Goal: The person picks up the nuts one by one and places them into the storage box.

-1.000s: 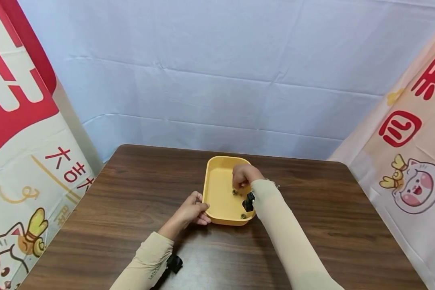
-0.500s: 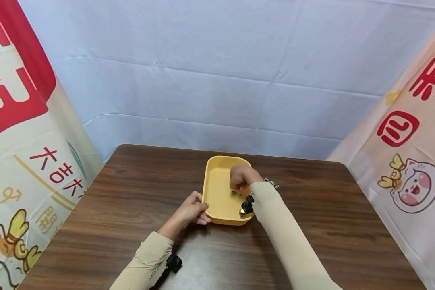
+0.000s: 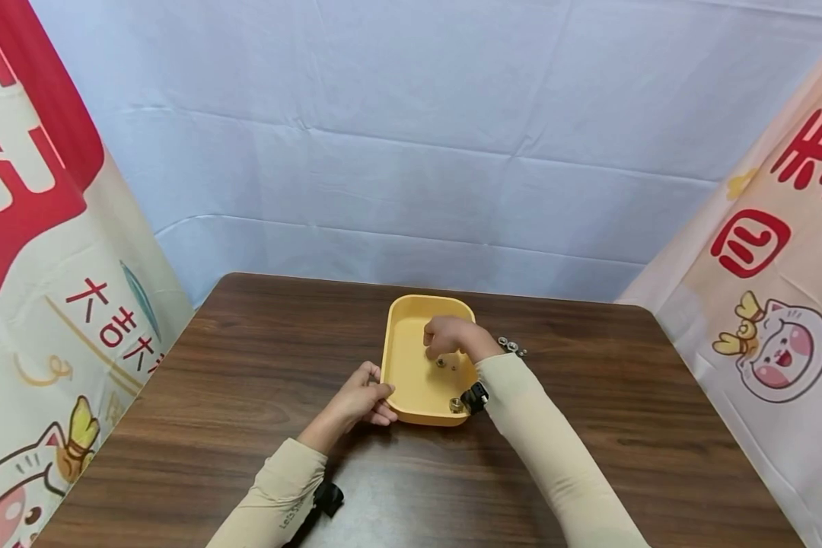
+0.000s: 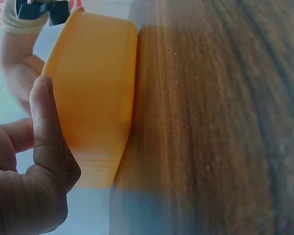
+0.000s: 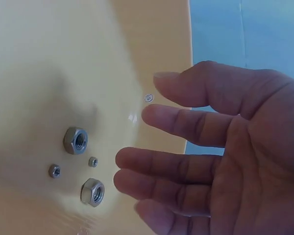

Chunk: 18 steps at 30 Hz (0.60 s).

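Note:
My left hand [image 3: 363, 397] grips the near left corner of a yellow plastic tray [image 3: 399, 377], thumb at the rim and fingers against the outer wall. In the left wrist view the tray [image 4: 95, 83] stands flat on the table beyond that hand [image 4: 34, 171]. Inside the tray, my right hand [image 3: 448, 336] hovers over the middle. Up close, the right wrist view has this hand [image 5: 225, 132] with fingers loosely extended and nothing held. Two large hex nuts [image 5: 92, 192] and two small nuts [image 5: 93, 162] lie near its fingertips. A tiny silvery round piece [image 5: 148, 98] shows by the thumb.
More metal nuts [image 3: 512, 347] lie on the brown wooden table [image 3: 589, 380] just right of the tray. A pale cloth [image 3: 411, 152] hangs behind the table's far edge, with printed banners [image 3: 774, 342] at both sides.
My right hand has shifted a little left within the tray, and its forearm swung right and nearer. More of the nuts have come into view. My left hand has stayed at the corner.

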Tool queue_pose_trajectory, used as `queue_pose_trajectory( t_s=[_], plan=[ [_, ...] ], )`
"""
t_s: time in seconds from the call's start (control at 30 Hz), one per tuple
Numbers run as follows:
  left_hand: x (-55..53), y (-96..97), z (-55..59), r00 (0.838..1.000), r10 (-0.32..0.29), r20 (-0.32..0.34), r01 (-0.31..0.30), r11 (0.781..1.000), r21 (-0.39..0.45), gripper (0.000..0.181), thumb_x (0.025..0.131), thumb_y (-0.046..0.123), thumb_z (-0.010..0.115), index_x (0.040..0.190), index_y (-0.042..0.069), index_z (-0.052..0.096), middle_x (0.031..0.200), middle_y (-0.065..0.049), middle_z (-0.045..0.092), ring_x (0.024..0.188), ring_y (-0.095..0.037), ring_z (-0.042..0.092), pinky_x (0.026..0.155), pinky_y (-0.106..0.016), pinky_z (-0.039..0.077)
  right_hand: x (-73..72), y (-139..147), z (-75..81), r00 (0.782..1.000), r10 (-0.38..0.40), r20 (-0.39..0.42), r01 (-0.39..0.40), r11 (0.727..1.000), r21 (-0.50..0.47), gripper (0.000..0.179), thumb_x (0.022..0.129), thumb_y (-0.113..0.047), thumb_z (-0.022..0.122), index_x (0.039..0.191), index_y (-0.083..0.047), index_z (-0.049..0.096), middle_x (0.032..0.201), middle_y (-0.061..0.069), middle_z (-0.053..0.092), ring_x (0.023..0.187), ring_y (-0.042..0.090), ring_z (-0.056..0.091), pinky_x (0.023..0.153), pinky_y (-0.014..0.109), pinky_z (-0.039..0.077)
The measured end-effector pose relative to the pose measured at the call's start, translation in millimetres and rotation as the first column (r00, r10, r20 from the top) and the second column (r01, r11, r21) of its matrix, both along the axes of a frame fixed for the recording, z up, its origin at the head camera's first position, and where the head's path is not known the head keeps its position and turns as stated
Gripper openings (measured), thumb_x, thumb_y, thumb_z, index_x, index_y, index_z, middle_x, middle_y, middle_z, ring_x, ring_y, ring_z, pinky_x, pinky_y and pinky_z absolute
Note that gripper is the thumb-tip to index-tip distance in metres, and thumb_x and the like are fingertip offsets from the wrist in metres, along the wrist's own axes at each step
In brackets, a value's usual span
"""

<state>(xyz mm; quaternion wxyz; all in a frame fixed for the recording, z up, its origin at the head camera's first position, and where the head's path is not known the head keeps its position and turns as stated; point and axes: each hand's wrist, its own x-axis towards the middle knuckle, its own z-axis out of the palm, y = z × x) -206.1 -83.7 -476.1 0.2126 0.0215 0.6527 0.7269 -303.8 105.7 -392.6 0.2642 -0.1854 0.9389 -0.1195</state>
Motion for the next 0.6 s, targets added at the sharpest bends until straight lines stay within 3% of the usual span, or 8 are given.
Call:
queue_pose_trajectory(
  t_s=[0.37,0.6],
  plan=[
    [2.3,3.2,-0.5,1.000,-0.004,0.003,0.004,1.000,-0.003,0.022,0.091,0.001,0.048,0.097,0.005,0.028,0.062,-0.017,0.058,0.050,-0.020,0.062,0.043,-0.026,0.052,14.7,15.0,16.2,0.995,0.024,-0.092,-0.023,1.000,0.017,0.034,0.084,-0.014,0.064,0.115,-0.002,0.060,0.113,0.010,0.058,0.088,0.021,0.053,0.074,0.037,0.049],
    [2.5,-0.5,2.8,1.000,-0.011,0.005,0.011,1.000,-0.009,0.023,0.093,0.001,0.048,0.101,0.001,0.026,0.064,-0.016,0.060,0.050,-0.019,0.062,0.044,-0.026,0.052,19.7,25.3,24.4,0.993,-0.001,-0.116,-0.002,1.000,-0.028,0.037,0.082,-0.013,0.065,0.117,-0.001,0.059,0.116,0.012,0.057,0.099,0.026,0.054,0.077,0.040,0.050]
  ],
)
